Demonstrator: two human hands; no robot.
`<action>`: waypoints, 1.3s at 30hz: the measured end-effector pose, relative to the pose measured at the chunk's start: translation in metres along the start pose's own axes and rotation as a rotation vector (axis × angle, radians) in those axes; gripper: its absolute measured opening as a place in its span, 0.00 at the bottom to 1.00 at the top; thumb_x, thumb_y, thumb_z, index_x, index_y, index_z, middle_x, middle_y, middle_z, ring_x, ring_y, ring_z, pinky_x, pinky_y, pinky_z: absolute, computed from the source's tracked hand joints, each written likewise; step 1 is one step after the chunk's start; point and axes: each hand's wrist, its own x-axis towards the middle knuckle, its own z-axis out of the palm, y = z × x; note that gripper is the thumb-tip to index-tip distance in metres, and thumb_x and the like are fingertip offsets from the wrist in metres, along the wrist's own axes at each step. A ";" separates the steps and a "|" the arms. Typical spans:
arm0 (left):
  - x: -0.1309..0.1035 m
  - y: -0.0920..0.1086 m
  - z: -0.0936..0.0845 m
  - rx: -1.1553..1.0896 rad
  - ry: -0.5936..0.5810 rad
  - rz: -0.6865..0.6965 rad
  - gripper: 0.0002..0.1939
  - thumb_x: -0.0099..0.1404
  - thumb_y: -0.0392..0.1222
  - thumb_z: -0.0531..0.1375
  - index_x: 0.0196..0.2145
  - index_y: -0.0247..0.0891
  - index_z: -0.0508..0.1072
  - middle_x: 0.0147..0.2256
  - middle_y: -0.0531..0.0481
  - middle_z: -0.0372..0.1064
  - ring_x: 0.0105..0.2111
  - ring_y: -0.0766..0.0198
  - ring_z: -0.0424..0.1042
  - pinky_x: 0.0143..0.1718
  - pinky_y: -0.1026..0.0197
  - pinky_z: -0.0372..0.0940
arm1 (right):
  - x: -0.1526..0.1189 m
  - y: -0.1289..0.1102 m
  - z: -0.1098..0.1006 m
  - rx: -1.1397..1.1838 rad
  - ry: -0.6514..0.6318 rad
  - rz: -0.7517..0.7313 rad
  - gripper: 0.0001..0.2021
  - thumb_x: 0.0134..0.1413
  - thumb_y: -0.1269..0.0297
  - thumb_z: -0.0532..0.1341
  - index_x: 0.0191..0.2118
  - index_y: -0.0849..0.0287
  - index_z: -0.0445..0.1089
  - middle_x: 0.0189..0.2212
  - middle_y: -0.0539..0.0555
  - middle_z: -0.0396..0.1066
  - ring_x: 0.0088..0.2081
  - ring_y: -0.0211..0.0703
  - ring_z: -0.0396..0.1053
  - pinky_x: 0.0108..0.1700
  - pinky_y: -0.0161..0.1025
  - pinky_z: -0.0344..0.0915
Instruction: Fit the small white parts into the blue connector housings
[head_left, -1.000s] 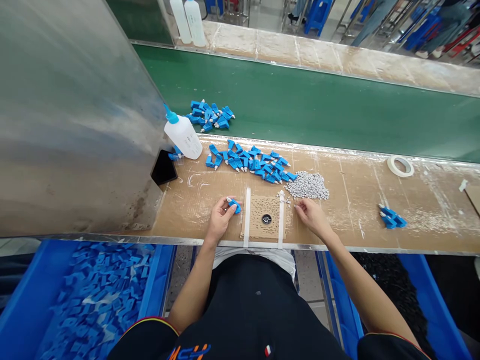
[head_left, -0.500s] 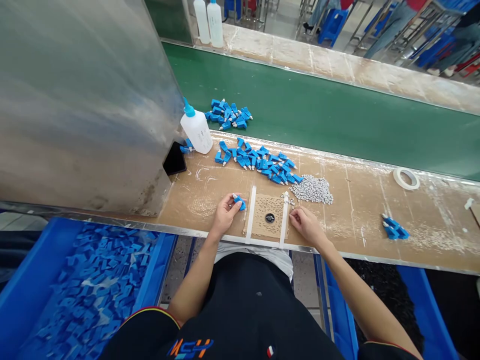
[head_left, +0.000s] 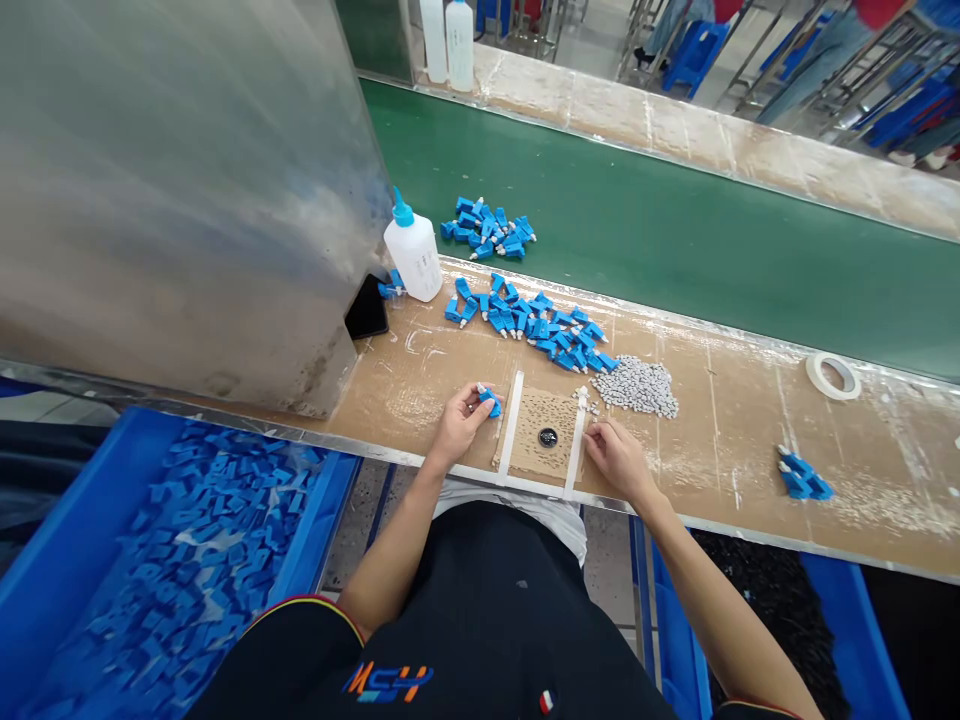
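Observation:
My left hand [head_left: 457, 425] holds a blue plastic piece [head_left: 490, 400] with a whitish tip between thumb and fingers, left of a taped cardboard square [head_left: 532, 455]. On that square sits a small round black dish [head_left: 548, 438]. At its right edge is my right hand [head_left: 616, 452], fingers pinched together; whatever they hold is too small to make out. Small grey parts [head_left: 637, 385] lie heaped beyond my right hand. Many blue pieces [head_left: 525, 318] are spread behind the square.
More blue pieces [head_left: 487, 230] lie on the green belt [head_left: 675, 240]. A white bottle [head_left: 416, 255] and dark phone [head_left: 367, 308] stand near the metal panel [head_left: 187, 200]. Rightward are a tape roll [head_left: 833, 376] and a few blue pieces [head_left: 804, 476]. Blue bins [head_left: 112, 490] flank me below.
The whole view has shifted, so the table things appear farther right. My left hand still holds the blue piece, and my right hand stays beside the square with its fingers closed.

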 end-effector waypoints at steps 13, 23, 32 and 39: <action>-0.002 0.003 -0.001 0.009 0.001 0.001 0.21 0.59 0.52 0.69 0.43 0.36 0.73 0.36 0.45 0.80 0.38 0.59 0.78 0.40 0.59 0.72 | 0.037 -0.037 0.018 -0.307 -0.232 -0.138 0.13 0.69 0.67 0.51 0.33 0.56 0.67 0.30 0.56 0.69 0.32 0.45 0.67 0.34 0.40 0.59; -0.003 0.005 0.001 -0.016 -0.021 -0.009 0.18 0.59 0.51 0.69 0.42 0.37 0.74 0.35 0.45 0.80 0.37 0.58 0.78 0.40 0.58 0.72 | 0.030 -0.025 0.000 -0.190 -0.140 -0.043 0.12 0.70 0.63 0.50 0.36 0.54 0.68 0.32 0.56 0.71 0.35 0.47 0.70 0.37 0.40 0.64; -0.002 0.003 0.000 -0.020 -0.019 -0.019 0.19 0.59 0.51 0.68 0.43 0.36 0.74 0.36 0.45 0.80 0.37 0.59 0.78 0.40 0.59 0.73 | 0.029 -0.013 0.012 -0.261 -0.185 -0.050 0.12 0.69 0.64 0.52 0.33 0.55 0.66 0.31 0.56 0.71 0.34 0.47 0.70 0.35 0.40 0.62; -0.001 0.004 -0.001 -0.007 -0.020 -0.005 0.18 0.60 0.51 0.68 0.43 0.37 0.74 0.36 0.45 0.80 0.38 0.58 0.79 0.40 0.59 0.73 | 0.030 -0.017 0.011 -0.232 -0.212 -0.094 0.12 0.69 0.65 0.53 0.32 0.55 0.67 0.30 0.55 0.69 0.33 0.46 0.68 0.36 0.40 0.61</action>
